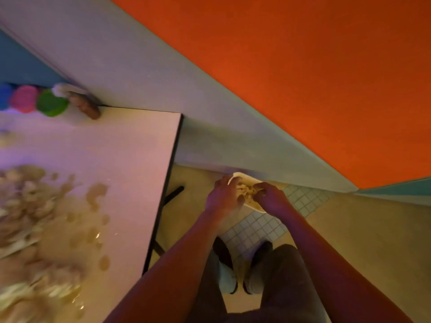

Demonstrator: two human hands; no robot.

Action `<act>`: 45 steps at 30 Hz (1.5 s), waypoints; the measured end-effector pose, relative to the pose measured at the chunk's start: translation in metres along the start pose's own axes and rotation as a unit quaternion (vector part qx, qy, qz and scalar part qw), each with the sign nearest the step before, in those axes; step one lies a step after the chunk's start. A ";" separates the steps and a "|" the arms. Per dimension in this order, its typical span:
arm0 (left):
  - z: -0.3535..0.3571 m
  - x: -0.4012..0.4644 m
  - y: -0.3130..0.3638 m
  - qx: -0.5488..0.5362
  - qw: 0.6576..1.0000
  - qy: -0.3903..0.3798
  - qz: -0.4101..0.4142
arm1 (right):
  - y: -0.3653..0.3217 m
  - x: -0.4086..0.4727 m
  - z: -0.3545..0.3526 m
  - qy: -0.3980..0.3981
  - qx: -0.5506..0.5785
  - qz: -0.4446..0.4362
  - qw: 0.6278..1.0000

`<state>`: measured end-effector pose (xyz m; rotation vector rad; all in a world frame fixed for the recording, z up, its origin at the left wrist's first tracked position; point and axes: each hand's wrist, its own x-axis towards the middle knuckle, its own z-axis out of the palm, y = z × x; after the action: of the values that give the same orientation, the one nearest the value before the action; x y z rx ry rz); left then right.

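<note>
A small pale tray with beige food scraps in it is held out over the floor, to the right of the table. My left hand grips the tray's left rim. My right hand has its fingers curled into the scraps at the tray's right side. Whether the right hand also holds the tray is hidden by its own fingers.
A white table stands at the left, smeared with a blurred mass of spilled food. Blue, pink and green round things and a brown object sit at its far edge. An orange wall rises ahead; my shoes stand on tiled floor below.
</note>
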<state>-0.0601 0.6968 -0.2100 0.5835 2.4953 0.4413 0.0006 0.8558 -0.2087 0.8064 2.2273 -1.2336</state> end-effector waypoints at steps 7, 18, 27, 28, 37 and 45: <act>-0.086 -0.070 0.007 -0.056 0.994 0.093 -0.023 | -0.075 -0.065 -0.018 -0.004 -0.013 -0.054 0.998; -0.140 -0.189 -0.028 -0.086 0.957 0.232 -0.155 | -0.163 -0.119 -0.002 -0.050 -0.069 -0.209 0.974; -0.121 -0.297 -0.075 -0.104 0.896 0.304 -0.307 | -0.197 -0.161 0.066 -0.151 -0.149 -0.279 0.936; -0.119 -0.311 -0.085 -0.103 0.886 0.311 -0.327 | -0.203 -0.167 0.079 -0.164 -0.157 -0.288 0.930; -0.101 -0.394 -0.176 -0.087 0.850 0.269 -0.445 | -0.243 -0.197 0.178 -0.209 -0.221 -0.328 0.894; -0.103 -0.413 -0.249 -0.092 0.876 0.156 -0.446 | -0.265 -0.206 0.263 -0.197 -0.301 -0.341 0.868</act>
<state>0.1193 0.2640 -0.0565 -0.7712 2.6326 0.4031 -0.0029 0.4605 -0.0479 -0.4799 2.3744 -0.7540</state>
